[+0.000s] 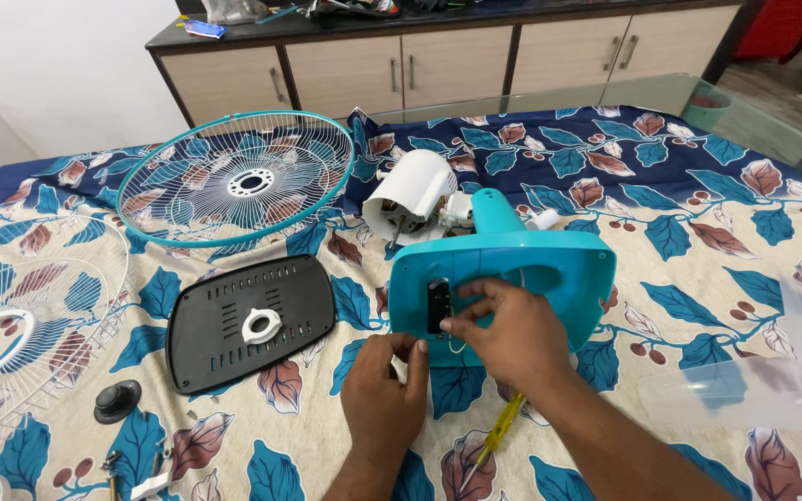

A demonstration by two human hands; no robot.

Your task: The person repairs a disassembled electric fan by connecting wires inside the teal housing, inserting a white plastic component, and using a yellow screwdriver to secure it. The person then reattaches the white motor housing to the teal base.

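Seen from the head camera, both hands are working at the upturned turquoise plastic fan base (512,269), which is lying near the middle of the tabletop (754,232) on a leaf-patterned cloth of blue, cream and brown. The right hand (503,334) is pressing on the base's underside, its thumb and forefinger pinched together on something small beside the small black rectangular part (437,304) set into the base; a thin pale wire is looping just below the fingertips. The left hand (384,390) is resting against the lower edge of the base, fingers curled and steadying it; whether it is clamping anything I cannot tell.

The work appears to be at the stage of handling the wiring or switch inside the base. Judging by this, the next move is calling for a fine, steady pinch while the left hand is keeping the base from tipping.

A yellow-handled screwdriver (494,436) is lying just under the right forearm. The flat black rectangular slotted bottom cover (248,320) is lying to the left, with a white plastic ring nut (262,326) on it. Behind the base the white domed motor housing (412,195) is lying on its side. The teal-rimmed round wire fan guard (236,178) is leaning further left, and a black round knob (117,401) is sitting near the left edge.

No readable labels or packages are showing near the hands.
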